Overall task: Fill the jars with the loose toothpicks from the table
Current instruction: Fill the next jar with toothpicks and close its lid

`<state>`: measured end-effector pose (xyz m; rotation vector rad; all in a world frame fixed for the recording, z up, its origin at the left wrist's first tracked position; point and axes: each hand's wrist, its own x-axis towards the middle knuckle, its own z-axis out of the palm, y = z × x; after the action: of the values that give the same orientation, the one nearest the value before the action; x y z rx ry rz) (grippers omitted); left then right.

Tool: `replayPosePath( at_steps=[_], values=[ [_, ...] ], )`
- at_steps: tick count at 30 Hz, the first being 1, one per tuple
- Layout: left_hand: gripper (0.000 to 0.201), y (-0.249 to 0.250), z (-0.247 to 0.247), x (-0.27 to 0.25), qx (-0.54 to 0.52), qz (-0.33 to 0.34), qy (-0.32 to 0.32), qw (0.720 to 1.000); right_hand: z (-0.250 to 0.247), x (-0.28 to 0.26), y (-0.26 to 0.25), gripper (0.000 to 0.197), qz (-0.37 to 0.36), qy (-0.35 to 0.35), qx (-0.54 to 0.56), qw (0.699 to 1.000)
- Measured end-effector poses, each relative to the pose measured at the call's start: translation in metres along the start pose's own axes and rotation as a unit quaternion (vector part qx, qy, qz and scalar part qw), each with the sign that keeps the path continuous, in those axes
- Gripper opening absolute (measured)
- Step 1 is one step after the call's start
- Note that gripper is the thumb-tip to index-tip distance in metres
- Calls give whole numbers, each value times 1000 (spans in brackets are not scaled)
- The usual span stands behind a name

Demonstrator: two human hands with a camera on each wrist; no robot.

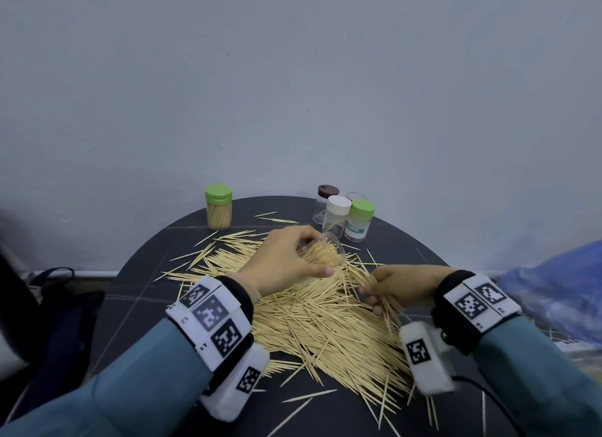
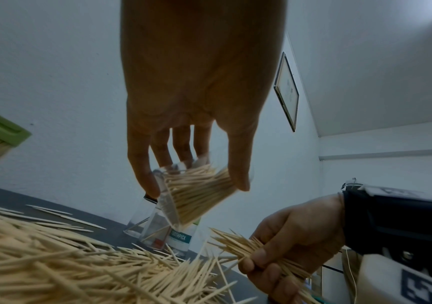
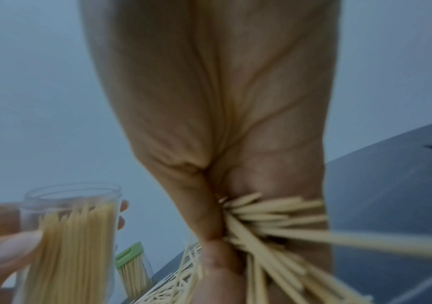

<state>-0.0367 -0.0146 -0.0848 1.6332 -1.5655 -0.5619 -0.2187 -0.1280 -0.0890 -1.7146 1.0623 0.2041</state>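
Tilting up-right over the pile, clear plastic open-mouthed jar (image 1: 321,252) sits gripped in left hand (image 1: 286,264) w/ thumb below; right hand (image 1: 402,288) clutches thin wooden toothpick bundle (image 1: 379,293) pointing left.

"TOOTHPICK" on labelled jar (image 2: 178,238)

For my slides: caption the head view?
Left hand tilts an open jar while right hand grips a toothpick bundle.

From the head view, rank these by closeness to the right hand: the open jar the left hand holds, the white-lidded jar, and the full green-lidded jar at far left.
Measured from the right hand:
1. Open jar, in the left hand, just across the pile.
2. White-lidded jar, in the cluster at the back.
3. Full green-lidded jar, alone at back left.
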Motion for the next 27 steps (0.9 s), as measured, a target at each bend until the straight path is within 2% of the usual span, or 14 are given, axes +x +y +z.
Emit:
replayPosePath(
  at_steps=[5,11,18,27],
  values=[
    [54,1,0,0,-1,-7,-4,1000,2,3,6,28,-21,6,73,997],
    [54,1,1,0,0,-5,-7,1000,-1,2,8,24,-17,12,68,997],
    [53,1,1,0,-4,-7,-9,1000,-3,1,7,31,-12,5,66,998],
    [52,3,0,-2,7,-6,-8,1000,-1,4,3,25,-60,46,110,991]
  ],
)
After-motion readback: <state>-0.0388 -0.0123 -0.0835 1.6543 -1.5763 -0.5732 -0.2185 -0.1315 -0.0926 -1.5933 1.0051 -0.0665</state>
